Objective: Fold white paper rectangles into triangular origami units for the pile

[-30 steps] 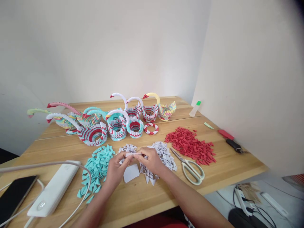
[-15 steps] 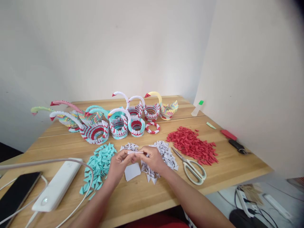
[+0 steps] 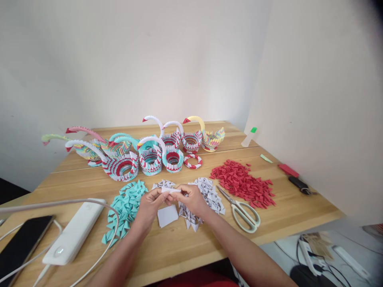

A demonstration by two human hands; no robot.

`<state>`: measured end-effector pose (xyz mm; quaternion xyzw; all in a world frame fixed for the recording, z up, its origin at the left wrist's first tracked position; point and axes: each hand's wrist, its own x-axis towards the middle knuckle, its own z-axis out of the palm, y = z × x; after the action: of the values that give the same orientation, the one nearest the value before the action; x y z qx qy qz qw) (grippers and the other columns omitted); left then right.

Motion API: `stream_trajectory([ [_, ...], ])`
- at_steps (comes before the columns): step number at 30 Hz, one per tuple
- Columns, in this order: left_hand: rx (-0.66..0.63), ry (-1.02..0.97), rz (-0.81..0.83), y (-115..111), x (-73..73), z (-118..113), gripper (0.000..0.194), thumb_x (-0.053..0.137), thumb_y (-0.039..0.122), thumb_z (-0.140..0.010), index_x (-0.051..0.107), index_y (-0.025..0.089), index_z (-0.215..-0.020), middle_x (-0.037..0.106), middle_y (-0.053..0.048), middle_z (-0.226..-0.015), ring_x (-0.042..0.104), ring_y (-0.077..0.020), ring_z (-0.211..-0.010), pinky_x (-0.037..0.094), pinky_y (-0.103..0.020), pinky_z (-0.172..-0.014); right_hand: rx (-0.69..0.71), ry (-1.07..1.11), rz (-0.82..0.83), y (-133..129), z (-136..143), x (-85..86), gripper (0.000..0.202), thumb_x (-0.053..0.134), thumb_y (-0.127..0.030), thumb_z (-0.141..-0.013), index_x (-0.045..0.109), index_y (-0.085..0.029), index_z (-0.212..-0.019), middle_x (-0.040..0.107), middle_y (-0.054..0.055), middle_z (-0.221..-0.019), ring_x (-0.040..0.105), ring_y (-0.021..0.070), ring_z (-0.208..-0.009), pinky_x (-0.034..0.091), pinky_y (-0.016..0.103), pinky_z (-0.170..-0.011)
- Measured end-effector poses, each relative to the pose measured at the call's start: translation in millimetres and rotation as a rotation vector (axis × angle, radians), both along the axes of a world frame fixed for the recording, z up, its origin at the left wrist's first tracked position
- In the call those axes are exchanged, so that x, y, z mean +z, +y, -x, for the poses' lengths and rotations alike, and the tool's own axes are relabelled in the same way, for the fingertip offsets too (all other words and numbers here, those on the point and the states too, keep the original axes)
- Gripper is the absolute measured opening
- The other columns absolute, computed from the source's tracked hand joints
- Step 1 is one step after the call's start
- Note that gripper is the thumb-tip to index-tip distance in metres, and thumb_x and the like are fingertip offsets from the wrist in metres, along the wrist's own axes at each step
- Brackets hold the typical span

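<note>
Between my two hands is a small white paper strip, pinched at both ends above the table. My left hand grips its left end with thumb and fingers. At the other end, my right hand closes on it the same way. Just below them lie white paper sheets on the wood. Folded white paper triangles are heaped beside and partly behind my right hand, with a smaller white heap behind my hands. Teal folded triangles lie in a pile left of my left hand.
Several folded-paper swans stand at the back, near a red-and-white paper ring. Right are red triangles, scissors and a black-handled tool. A white power bank, cables and a phone occupy the left.
The white strip looks slightly tilted in my fingers compared with before. Both hands keep their hold in nearly the same place. The whole view has shifted very slightly.
</note>
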<state>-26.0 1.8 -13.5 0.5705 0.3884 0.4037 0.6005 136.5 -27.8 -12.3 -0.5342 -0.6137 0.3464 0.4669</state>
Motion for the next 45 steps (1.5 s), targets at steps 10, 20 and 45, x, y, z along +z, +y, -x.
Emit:
stream_trajectory([
  [10, 0.065, 0.038, -0.076, 0.6, 1.8, 3.6, 0.026, 0.063, 0.040, -0.077, 0.067, 0.015, -0.070, 0.067, -0.004, -0.066, 0.059, -0.0172, -0.063, 0.047, -0.026, -0.065, 0.004, 0.030, 0.033, 4.3, -2.1, -11.0, 0.021, 0.062, -0.028, -0.079, 0.062, -0.014, -0.064, 0.052, -0.004, -0.055, 0.041, 0.0077, -0.052, 0.029, 0.018, -0.049],
  [20, 0.108, 0.025, -0.077, -0.3, 1.7, 3.8, 0.035, 0.057, 0.044, -0.082, 0.060, 0.016, -0.062, 0.059, 0.000, -0.060, 0.052, -0.0146, -0.061, 0.041, -0.023, -0.063, 0.061, -0.054, 0.023, -0.9, 2.2, -5.4, 0.025, 0.059, -0.029, -0.081, 0.058, -0.015, -0.060, 0.049, -0.005, -0.053, 0.041, 0.0080, -0.050, 0.028, 0.018, -0.047],
  [45, -0.019, 0.301, -0.311, -1.4, -8.8, 0.9, 0.033, 0.052, 0.040, -0.084, 0.056, 0.016, -0.062, 0.052, 0.001, -0.058, 0.047, -0.0141, -0.059, 0.036, -0.023, -0.058, 0.090, 0.042, -0.034, -1.1, -6.3, 0.9, 0.021, 0.052, -0.030, -0.088, 0.065, -0.015, -0.080, 0.061, 0.000, -0.072, 0.052, 0.0113, -0.066, 0.038, 0.020, -0.060],
])
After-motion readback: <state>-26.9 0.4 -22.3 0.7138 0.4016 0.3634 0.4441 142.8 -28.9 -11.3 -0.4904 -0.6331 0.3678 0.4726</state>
